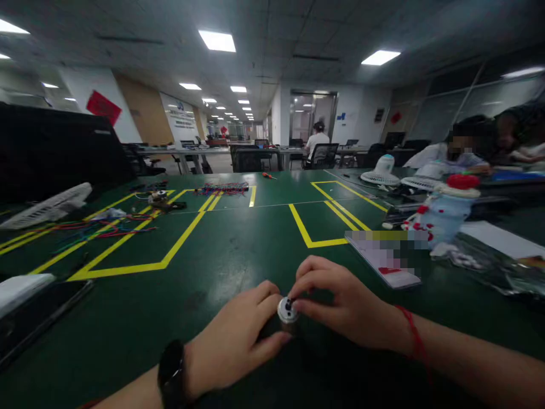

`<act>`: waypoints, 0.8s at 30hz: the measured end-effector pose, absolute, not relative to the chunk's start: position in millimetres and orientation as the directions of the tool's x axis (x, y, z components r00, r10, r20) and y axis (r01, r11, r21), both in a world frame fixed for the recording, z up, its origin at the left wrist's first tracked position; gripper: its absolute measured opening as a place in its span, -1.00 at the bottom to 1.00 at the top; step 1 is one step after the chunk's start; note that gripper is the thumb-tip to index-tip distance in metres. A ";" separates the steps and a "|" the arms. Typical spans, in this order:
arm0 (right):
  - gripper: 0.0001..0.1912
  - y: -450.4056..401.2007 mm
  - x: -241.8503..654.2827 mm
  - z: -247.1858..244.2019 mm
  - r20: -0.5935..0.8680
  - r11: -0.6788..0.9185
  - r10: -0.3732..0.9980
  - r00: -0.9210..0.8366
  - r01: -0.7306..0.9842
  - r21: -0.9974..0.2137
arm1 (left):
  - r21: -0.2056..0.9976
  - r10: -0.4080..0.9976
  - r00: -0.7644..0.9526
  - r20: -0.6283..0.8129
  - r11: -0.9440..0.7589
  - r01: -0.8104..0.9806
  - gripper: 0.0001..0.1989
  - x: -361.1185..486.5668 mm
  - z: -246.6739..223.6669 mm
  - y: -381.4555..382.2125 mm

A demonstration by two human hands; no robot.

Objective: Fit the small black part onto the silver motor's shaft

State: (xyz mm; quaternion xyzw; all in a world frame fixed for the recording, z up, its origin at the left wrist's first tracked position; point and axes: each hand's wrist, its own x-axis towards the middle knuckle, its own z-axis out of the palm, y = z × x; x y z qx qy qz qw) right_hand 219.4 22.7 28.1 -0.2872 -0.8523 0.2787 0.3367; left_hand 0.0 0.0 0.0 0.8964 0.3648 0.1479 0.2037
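A small silvery cylinder that looks like an electric motor [288,316] stands upright near the front of the green table, with dark holes and a dark centre on its top face. My left hand [238,326] grips its side between thumb and fingers. Over its top, my right hand [336,298] has thumb and index finger pinched together at a small dark piece. The fingertips hide most of that piece, so its kind cannot be made out.
Yellow tape [187,244] marks the green table [238,255]. Loose coloured wires [114,227] and a wire bundle [221,188] lie left. An orange screwdriver [268,176] is farther back. A labelled card [383,264], a blue cup [447,213] and white fans [381,173] stand right, near people.
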 end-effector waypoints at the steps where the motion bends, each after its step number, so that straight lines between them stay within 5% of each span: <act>1: -0.91 21.8 219.7 29.3 0.403 0.674 0.684 -0.608 0.315 -0.669 | 0.469 0.716 0.689 0.116 -0.651 0.597 -0.83 0.0 -0.2 1.0; 11: -0.79 19.7 224.4 34.1 0.357 0.720 0.605 -0.712 0.297 -0.627 | 0.487 0.720 0.685 0.114 -0.641 0.593 -0.82 -0.2 3.0 1.4; 15: -0.79 38.3 243.7 19.8 0.388 0.587 0.770 -0.506 0.324 -0.742 | 0.484 0.734 0.671 0.109 -0.629 0.609 -0.85 -0.8 2.3 1.4; 19: -0.73 59.0 258.1 2.6 0.202 0.351 0.923 -0.327 0.503 -0.790 | 0.477 0.739 0.665 0.107 -0.625 0.618 -0.86 -1.0 1.7 2.3; 24: -0.64 53.4 239.0 12.5 0.337 0.646 0.715 -0.612 0.396 -0.652 | 0.435 0.738 0.666 0.111 -0.639 0.635 -0.87 -0.9 0.4 2.1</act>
